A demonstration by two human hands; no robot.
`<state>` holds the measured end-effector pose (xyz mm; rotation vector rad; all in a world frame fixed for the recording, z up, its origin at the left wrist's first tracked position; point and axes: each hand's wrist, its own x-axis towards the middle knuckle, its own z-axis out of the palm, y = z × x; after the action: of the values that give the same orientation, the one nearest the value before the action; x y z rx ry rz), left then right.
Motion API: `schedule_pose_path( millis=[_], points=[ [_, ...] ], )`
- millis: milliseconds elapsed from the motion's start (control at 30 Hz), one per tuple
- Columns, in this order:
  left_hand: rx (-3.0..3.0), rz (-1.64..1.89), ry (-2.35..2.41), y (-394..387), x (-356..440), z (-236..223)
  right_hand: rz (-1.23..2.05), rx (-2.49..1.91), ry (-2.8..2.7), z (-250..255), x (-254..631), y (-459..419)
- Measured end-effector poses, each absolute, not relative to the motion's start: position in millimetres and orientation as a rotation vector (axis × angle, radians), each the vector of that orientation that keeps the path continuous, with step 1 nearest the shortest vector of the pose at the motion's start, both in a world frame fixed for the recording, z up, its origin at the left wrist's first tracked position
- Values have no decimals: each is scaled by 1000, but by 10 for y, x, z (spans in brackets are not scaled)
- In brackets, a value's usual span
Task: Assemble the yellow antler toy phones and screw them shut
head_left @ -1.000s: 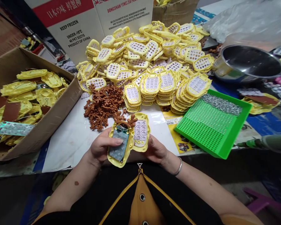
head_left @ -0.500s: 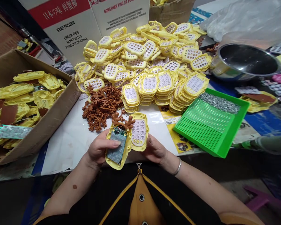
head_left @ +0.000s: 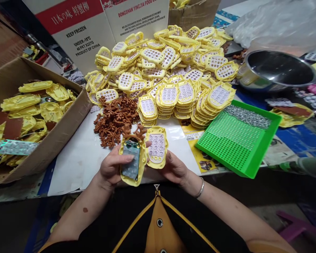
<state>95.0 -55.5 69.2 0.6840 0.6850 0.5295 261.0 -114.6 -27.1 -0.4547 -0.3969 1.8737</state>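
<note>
My left hand (head_left: 111,166) grips a yellow toy-phone shell half (head_left: 132,181), the thumb pressed on the green circuit board (head_left: 130,162) inside it. Brown antlers (head_left: 134,132) stick out from the top of this shell. Beside it, my right hand (head_left: 175,169) holds another yellow shell half with a pale lilac keypad (head_left: 157,144), its inner side facing me. The two halves are side by side, their edges close together; whether they touch I cannot tell. Part of my right hand is hidden behind its shell.
Loose brown antlers (head_left: 113,121) lie beyond my hands, before a big heap of yellow keypad shells (head_left: 152,56) and several stacks. On the right are a green tray (head_left: 234,137) with small metal parts and a steel bowl (head_left: 276,75). At left stands a cardboard box (head_left: 60,133) of shells.
The antlered shell in my left hand has risen slightly and turned a little more upright. The keypad shell in my right hand has barely moved. The view has shifted slightly.
</note>
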Motion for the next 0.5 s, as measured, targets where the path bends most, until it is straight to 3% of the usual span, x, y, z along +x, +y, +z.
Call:
schedule_pose_path(
  millis=[200,500],
  points=[
    [622,778,686,-505,910,613,1851,-522,-406,-304,2611,-1162],
    [600,742,858,-419,1054,522,1851,-654,-365,-260,2500,-1112]
  ],
)
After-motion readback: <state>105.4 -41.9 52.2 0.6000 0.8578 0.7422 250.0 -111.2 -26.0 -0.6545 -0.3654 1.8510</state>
